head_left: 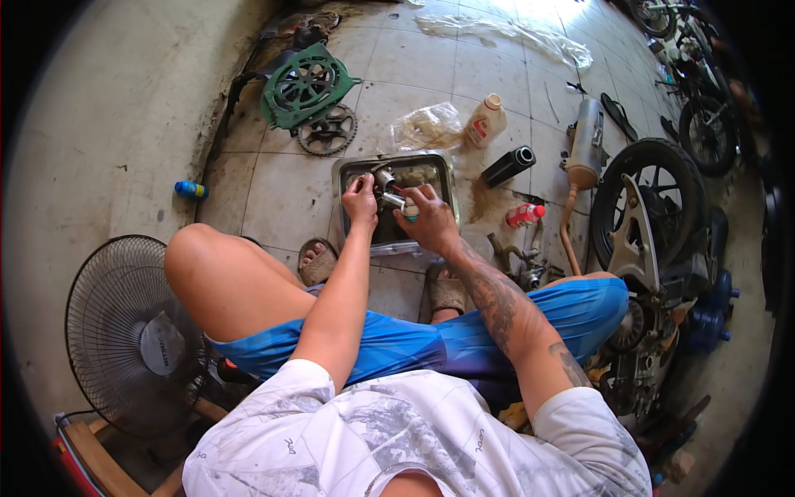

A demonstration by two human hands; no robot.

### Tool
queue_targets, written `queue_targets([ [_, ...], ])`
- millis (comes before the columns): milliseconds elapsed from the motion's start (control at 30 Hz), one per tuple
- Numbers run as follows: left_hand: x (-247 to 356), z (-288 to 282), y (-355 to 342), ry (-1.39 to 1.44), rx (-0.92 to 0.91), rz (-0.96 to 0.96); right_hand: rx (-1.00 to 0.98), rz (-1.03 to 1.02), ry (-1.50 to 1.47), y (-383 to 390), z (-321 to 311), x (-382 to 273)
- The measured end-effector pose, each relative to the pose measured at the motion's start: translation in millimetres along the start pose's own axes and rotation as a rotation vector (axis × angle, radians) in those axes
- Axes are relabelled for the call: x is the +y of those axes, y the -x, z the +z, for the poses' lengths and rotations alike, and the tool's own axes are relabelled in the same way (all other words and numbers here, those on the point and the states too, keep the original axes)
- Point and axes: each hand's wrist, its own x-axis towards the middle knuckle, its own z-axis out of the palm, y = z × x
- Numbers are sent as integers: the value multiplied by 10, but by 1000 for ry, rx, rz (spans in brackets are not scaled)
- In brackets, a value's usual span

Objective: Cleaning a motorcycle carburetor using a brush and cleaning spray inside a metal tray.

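Both hands are over a dark-bottomed metal tray (337,184) on the floor between my feet. My left hand (361,201) is closed, its fingertips pinched at the tray's left half; what they hold is too small to make out. My right hand (431,220) curls around a small white-and-teal object (411,212) whose kind is hidden by the fingers. A thin red piece (397,190) shows by its fingertips. Between the hands are shiny cylindrical metal parts, one farther off (384,178) and one nearer (392,200).
Beyond the tray lie a clear plastic bag (426,127) and a cream bottle (486,123). To the right are a black container (508,166), a red bottle (526,215), an exhaust (586,145) and a wheel (687,203). A fan (124,331) stands left; a green cover (306,85) lies far left.
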Motion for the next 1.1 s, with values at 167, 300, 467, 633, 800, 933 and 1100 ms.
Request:
queue_targets([
  [167,19,18,35,5,11,-8,-23,17,-6,-21,-6,-14],
  [300,-65,-86,-75,4,5,-18,-31,28,-12,-42,-10,-66],
  [467,-76,-161,-250,178,-18,-582,-6,-22,-69,1,-172,-140],
  [633,-131,-261,-402,242,-161,-850,-44,-59,-36,20,-216,-242],
  [800,-194,-224,-397,246,-143,-868,-77,-33,31,19,-165,-225],
  [933,-218,-226,-401,231,-69,-843,-77,-58,69,-30,-89,-244],
  [1100,-154,-236,-346,208,-56,-838,-95,-75,61,-36,-39,-206],
])
